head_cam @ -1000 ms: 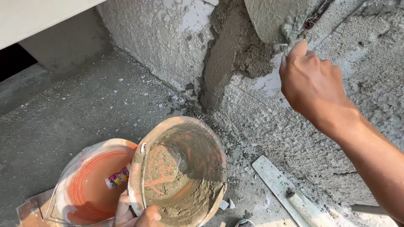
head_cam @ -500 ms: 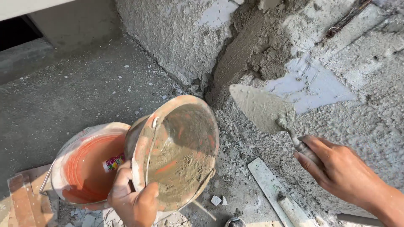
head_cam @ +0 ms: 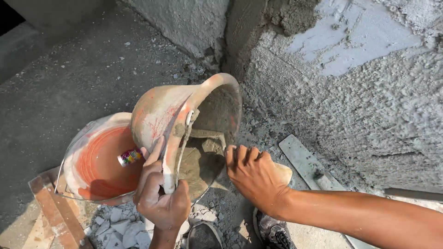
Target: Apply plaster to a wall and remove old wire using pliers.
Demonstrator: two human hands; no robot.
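At the near left a wooden frame (head_cam: 53, 203) lies on the floor (head_cam: 69, 78), with an orange bucket (head_cam: 99, 163) standing on it, a small bright label inside. Rubble (head_cam: 115, 226) lies just near of the bucket. Right of it, the left hand (head_cam: 161, 198) grips the rim of a mortar pan (head_cam: 184, 120), fingers wrapped tight, holding the pan tilted up on edge with its mouth facing right. Grey mortar (head_cam: 198, 163) sits in the pan's low side. The right hand (head_cam: 254, 177) reaches into that mouth, fingers closed around a trowel (head_cam: 210, 136) whose blade rests in the mortar. Two shoes (head_cam: 272, 233) show at the near edge. Farther right a flat metal strip (head_cam: 307, 161) lies at the foot of the rough wall (head_cam: 360, 110), which carries a smooth pale patch (head_cam: 350, 41) far right.
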